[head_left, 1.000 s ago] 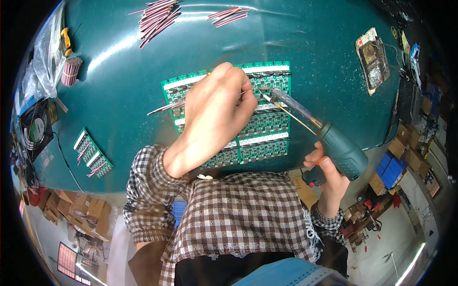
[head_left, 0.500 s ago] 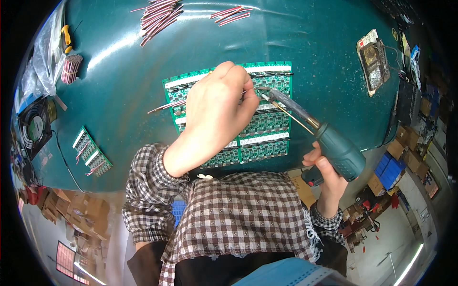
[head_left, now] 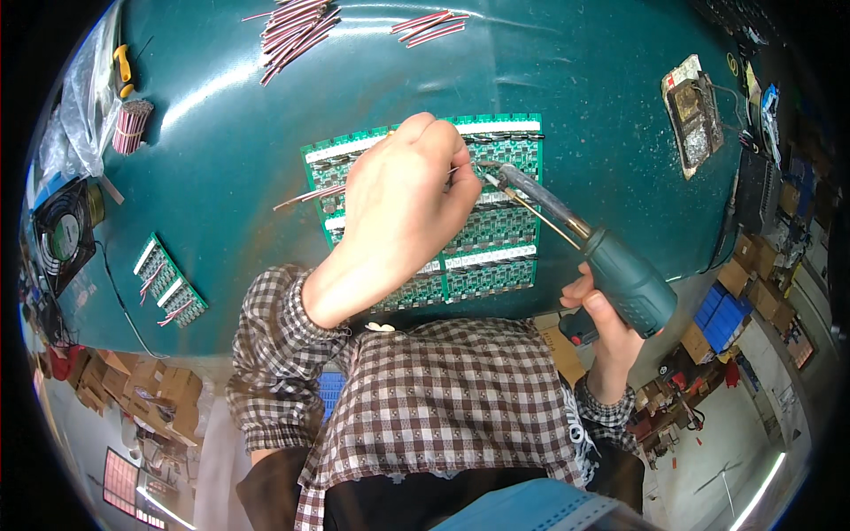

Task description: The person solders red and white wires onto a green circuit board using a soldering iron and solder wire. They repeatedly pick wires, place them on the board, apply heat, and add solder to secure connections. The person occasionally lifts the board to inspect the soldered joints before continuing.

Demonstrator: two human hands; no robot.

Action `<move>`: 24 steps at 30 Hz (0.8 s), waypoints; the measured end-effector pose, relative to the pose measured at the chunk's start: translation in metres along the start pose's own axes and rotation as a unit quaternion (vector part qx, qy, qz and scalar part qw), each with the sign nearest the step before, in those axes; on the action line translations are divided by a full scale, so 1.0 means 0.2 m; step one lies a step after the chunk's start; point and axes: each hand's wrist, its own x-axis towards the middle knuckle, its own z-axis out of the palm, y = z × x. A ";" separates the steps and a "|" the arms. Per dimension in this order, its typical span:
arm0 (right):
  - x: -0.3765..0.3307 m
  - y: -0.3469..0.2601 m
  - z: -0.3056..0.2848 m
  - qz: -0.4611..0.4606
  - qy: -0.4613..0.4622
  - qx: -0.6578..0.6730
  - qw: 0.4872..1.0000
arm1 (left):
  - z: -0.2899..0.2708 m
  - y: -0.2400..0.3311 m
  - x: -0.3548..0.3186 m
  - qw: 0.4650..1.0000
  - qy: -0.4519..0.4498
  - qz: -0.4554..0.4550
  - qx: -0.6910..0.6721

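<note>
A panel of green circuit boards [head_left: 496, 234] with white strips and dark components lies in front of me on the table. My left hand [head_left: 398, 199] is over its left part, thumb and fingers pinched on red-and-white wires [head_left: 308, 196] whose free ends stick out to the left. With my right hand [head_left: 613, 336] I grip the dark green handle of a soldering gun [head_left: 630, 281]. A thin tube runs along its barrel. The gun's tip meets the panel just right of my left fingertips; the exact contact point is too small to make out.
Piles of cut wires [head_left: 297, 35] lie at the back, with a tied bundle [head_left: 132, 126] at left near a yellow-handled screwdriver [head_left: 122, 71]. A smaller board [head_left: 171, 281] and a fan [head_left: 66, 234] are on the left. A solder-stained tray [head_left: 693, 117] sits at right.
Both hands stay almost in place. The soldering gun's handle has shifted very slightly to the left.
</note>
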 end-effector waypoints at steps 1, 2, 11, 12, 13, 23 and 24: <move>0.00 0.00 0.00 -0.002 0.000 0.003 1.000 | 0.00 0.00 0.00 1.000 0.002 0.002 0.000; 0.00 0.00 -0.01 -0.004 -0.001 0.007 1.000 | 0.00 0.00 0.00 1.000 0.000 0.007 0.000; -0.01 0.00 -0.04 0.007 -0.024 0.051 0.998 | -0.01 0.00 0.00 1.000 -0.001 0.011 0.009; -0.01 0.01 -0.04 0.004 -0.029 0.049 0.998 | -0.01 0.00 0.00 1.000 0.004 0.011 0.008; -0.01 0.01 -0.04 0.006 -0.028 0.050 0.998 | 0.00 0.00 0.00 1.000 0.008 0.010 0.007; -0.02 0.02 -0.04 0.013 -0.014 0.048 0.999 | 0.00 -0.01 0.00 1.000 0.000 0.006 0.014; -0.02 0.02 -0.04 0.013 -0.015 0.049 0.999 | 0.00 0.00 0.00 1.000 -0.005 0.000 0.018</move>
